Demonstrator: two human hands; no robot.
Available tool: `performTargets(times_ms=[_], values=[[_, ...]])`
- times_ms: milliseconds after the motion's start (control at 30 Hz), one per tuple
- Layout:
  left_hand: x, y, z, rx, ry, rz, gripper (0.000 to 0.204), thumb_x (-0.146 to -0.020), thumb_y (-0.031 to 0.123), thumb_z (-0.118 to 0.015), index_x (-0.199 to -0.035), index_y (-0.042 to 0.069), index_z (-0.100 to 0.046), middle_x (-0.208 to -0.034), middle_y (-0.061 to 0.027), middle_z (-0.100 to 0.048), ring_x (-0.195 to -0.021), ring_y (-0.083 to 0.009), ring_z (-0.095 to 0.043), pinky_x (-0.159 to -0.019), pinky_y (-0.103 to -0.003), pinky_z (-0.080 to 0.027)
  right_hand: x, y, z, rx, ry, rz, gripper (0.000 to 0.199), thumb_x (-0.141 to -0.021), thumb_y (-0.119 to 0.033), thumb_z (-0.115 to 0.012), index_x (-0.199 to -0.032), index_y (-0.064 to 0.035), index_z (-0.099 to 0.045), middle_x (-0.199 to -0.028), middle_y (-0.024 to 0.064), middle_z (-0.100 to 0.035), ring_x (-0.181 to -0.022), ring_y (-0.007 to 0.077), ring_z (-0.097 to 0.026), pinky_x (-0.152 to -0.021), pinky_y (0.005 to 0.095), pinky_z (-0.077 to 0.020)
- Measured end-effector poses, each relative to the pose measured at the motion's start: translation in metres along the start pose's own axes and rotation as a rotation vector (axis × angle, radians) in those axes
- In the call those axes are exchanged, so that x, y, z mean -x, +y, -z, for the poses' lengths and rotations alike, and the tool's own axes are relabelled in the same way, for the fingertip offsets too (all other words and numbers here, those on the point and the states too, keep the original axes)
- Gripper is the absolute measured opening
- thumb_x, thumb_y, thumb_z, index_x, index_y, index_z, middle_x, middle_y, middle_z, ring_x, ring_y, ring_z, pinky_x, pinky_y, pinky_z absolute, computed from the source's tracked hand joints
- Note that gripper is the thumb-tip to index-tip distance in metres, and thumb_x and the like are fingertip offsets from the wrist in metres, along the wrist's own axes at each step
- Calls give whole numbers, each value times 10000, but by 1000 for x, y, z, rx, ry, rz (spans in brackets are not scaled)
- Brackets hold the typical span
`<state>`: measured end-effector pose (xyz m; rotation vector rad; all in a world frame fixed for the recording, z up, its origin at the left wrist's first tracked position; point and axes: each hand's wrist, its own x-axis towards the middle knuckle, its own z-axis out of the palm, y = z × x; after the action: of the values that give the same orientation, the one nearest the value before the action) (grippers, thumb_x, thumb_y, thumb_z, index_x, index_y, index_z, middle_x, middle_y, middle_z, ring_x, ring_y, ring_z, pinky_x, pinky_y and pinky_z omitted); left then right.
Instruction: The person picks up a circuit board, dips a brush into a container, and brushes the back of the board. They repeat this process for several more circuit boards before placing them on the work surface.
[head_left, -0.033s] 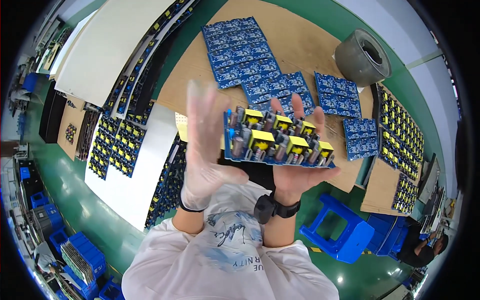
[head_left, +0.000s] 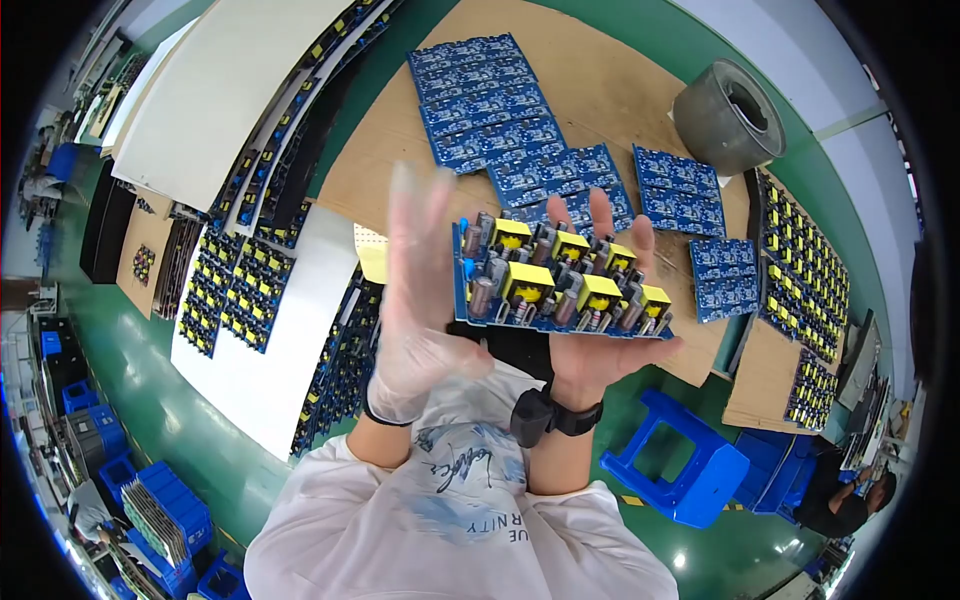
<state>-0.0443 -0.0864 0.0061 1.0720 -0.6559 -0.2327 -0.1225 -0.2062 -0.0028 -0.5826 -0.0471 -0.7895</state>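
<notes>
A blue circuit board panel (head_left: pixel 565 285) with yellow transformers and upright capacitors is held out in front of my chest, component side facing me. My right hand (head_left: pixel 590 350) grips it from behind and below, the thumb along its lower edge and fingertips showing past its far edge. A black band with a square case circles that wrist. Just left of the panel, my left hand (head_left: pixel 415 310) wears a thin translucent glove. Its fingers stretch upward and the thumb points at the panel's lower left corner; the fingers are smeared by motion.
Flat blue circuit boards (head_left: pixel 490 105) lie on the brown cardboard-topped table (head_left: pixel 590 60) beyond, beside a grey metal ring (head_left: pixel 730 115). Populated panels (head_left: pixel 235 290) rest on a white board at left, others (head_left: pixel 800 270) at right. A blue stool (head_left: pixel 680 460) stands at lower right; a person (head_left: pixel 850 495) is behind.
My left hand has shifted slightly to the right. The panel and my right hand stay nearly in place.
</notes>
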Motion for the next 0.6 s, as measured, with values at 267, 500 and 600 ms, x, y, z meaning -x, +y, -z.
performTargets(times_ms=[267,500,600], values=[[5,17,-34,342,73,273,1244,-582,353,-841,-1469,59,-20,-1464,-172,-242,-1316,-288,-346,-1067,-438,-325,4,7,-1,-6,23,17,1042,-605,-659,-729,-1403,-145,-302,-1480,213,-173,-1322,507,-203,-1023,641,-291],[4,13,-27,511,165,362,1179,-619,275,-849,-1470,59,-62,-1438,-161,-300,-1309,-275,-368,-1074,-434,-328,3,7,-2,73,-136,74,970,-646,-571,-756,-1405,-172,-303,-1487,183,-181,-1319,477,-247,-1025,610,-323],[4,7,-20,612,95,302,1166,-616,265,-828,-1470,64,-60,-1427,-176,-316,-1309,-305,-367,-1073,-452,-330,2,9,4,105,-169,86,909,-697,-531,-734,-1407,-167,-299,-1488,174,-190,-1321,460,-261,-1024,597,-334]])
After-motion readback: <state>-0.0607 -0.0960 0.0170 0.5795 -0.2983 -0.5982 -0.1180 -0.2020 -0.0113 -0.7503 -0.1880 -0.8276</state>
